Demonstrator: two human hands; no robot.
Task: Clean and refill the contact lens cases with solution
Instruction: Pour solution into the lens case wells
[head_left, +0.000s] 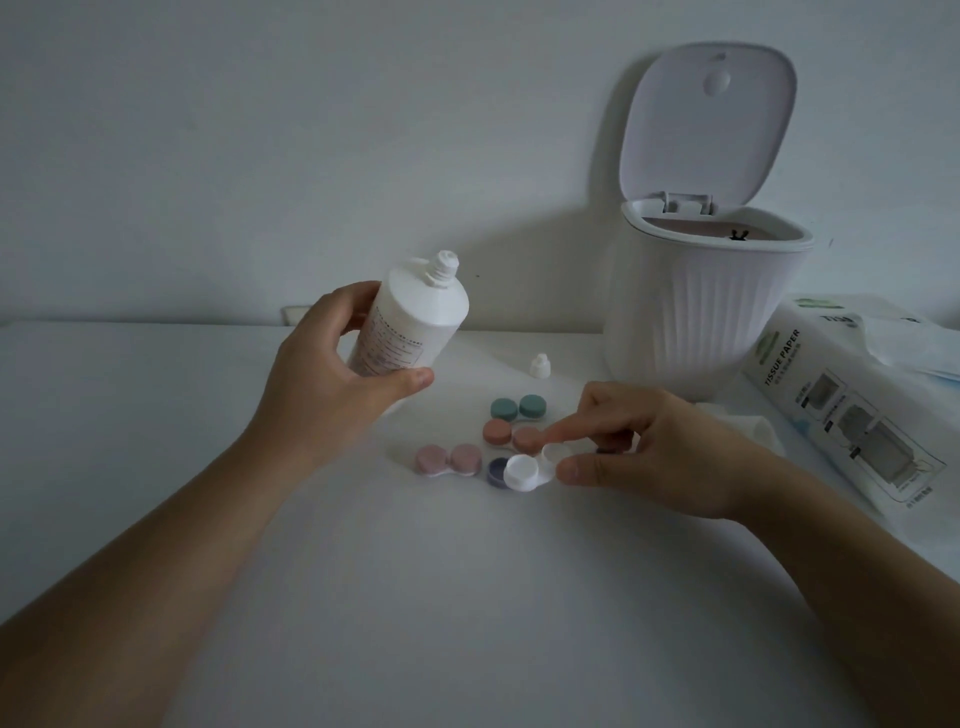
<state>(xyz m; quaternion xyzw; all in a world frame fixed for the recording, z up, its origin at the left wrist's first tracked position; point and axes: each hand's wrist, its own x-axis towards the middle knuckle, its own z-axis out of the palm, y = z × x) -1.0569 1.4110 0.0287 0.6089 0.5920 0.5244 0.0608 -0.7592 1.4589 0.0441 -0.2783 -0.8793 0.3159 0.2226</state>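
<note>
My left hand (332, 364) grips a white solution bottle (410, 317), uncapped, nozzle tilted up and to the right. Its small white cap (540, 364) stands on the table behind the cases. My right hand (644, 452) pinches an open white lens case (530, 470) between thumb and forefinger, just above the table. A purple cap (497, 470) lies beside the case's left well. Three closed cases lie near it: a teal one (517, 407), an orange-pink one (511, 434) and a pale pink one (448, 460).
A white ribbed bin (701, 306) with its lid flipped up stands at the back right. A tissue paper pack (841, 415) lies at the right edge, with a crumpled white tissue (748, 421) in front of the bin. The wall runs close behind the white table (156, 415).
</note>
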